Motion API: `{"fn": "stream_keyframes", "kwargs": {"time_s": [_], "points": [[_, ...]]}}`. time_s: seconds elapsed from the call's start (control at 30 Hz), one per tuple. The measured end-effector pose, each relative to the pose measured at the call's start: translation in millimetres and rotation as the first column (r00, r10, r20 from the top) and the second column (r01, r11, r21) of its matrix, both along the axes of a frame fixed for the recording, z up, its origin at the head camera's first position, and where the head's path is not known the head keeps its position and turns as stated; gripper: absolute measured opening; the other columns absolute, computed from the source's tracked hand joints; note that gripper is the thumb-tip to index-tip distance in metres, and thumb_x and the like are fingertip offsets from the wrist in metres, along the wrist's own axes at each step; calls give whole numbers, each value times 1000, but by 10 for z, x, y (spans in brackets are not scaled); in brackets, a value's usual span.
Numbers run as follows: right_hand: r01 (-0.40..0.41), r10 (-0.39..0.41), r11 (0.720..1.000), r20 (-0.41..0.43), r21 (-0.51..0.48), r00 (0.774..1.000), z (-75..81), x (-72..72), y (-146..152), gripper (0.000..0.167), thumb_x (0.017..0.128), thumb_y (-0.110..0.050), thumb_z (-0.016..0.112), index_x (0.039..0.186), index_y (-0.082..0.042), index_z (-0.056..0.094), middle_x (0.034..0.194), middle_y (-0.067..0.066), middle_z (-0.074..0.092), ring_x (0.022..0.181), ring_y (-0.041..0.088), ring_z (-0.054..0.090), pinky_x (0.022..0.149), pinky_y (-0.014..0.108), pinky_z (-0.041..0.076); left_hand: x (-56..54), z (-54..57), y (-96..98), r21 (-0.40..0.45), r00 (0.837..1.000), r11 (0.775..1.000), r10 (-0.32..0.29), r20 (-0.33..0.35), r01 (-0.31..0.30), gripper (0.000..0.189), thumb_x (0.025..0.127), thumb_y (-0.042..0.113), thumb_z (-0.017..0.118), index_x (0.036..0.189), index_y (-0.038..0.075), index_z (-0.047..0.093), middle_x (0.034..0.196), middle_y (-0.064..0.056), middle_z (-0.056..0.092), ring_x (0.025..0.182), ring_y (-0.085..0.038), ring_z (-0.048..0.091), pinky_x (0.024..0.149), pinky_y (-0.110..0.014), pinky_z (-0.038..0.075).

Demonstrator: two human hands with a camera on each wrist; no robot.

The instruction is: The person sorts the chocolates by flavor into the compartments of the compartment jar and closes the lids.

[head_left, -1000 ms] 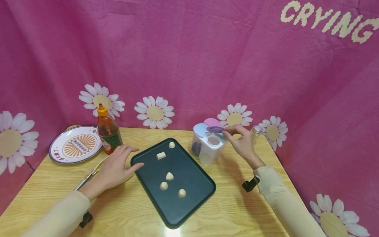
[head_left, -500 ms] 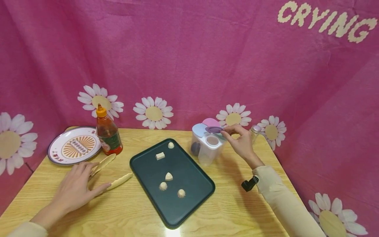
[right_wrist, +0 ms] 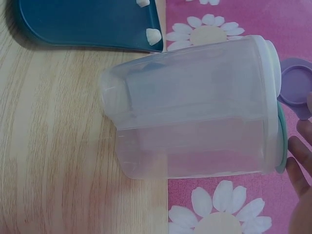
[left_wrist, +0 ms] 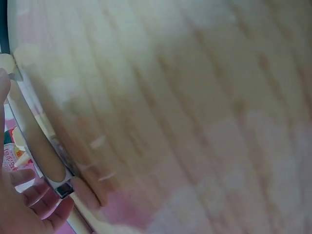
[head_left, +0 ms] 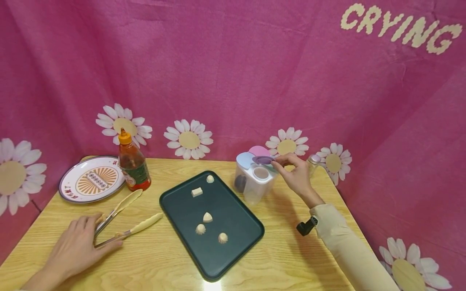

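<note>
My left hand (head_left: pixel 74 244) is spread around the handle end of metal tongs (head_left: pixel 127 232) with cream-coloured tips, which lie splayed on the table. In the left wrist view its loosely bent fingers (left_wrist: pixel 41 197) are right beside the tongs (left_wrist: pixel 61 183). Between thumb and fingertips my right hand (head_left: pixel 296 173) pinches a purple lid (head_left: pixel 263 160), raised over a clear storage container (head_left: pixel 256 186). The round opening under that lid shows, while the blue, pink and green lids stay down. The right wrist view has the purple lid (right_wrist: pixel 296 84) beside the container's top (right_wrist: pixel 195 107).
A dark baking tray (head_left: pixel 236 206) carrying several small cream-coloured pieces lies mid-table. At the back left stand a sauce bottle (head_left: pixel 134 165) and a patterned plate (head_left: pixel 92 178). A small jar (head_left: pixel 314 161) is behind my right hand. Pink cloth hangs behind the table.
My left hand has drawn back from beside the tray, down and left along the tongs to their handle end. The right hand still holds the purple lid up.
</note>
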State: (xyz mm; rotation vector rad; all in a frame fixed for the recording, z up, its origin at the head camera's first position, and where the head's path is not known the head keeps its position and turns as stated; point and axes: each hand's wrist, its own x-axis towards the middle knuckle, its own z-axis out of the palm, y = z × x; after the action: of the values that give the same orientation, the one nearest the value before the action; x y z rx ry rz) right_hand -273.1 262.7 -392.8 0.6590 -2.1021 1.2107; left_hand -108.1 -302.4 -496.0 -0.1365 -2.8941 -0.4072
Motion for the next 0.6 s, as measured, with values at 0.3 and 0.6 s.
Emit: {"fn": "stream_keyframes", "kwargs": {"time_s": [0.3,0.6], "points": [[8,-8,1000,21,4,1000,-165,-158,112,12,84,7,83,92,-1,79,85,18,75,80,-6,62,74,20,55,-31,-27,-4,-56,998,998,20,67,-16,103,76,78,77,124,-12,59,99,-23,62,87,-37,59,72,-54,48],[47,-48,998,24,31,999,-158,-155,98,10,83,13,80,91,7,76,84,24,73,79,-6,60,73,29,58,-74,-22,6,-59,996,998,26,83,-21,93,77,78,76,109,-8,61,89,-15,60,82,-32,58,68,-51,48]]}}
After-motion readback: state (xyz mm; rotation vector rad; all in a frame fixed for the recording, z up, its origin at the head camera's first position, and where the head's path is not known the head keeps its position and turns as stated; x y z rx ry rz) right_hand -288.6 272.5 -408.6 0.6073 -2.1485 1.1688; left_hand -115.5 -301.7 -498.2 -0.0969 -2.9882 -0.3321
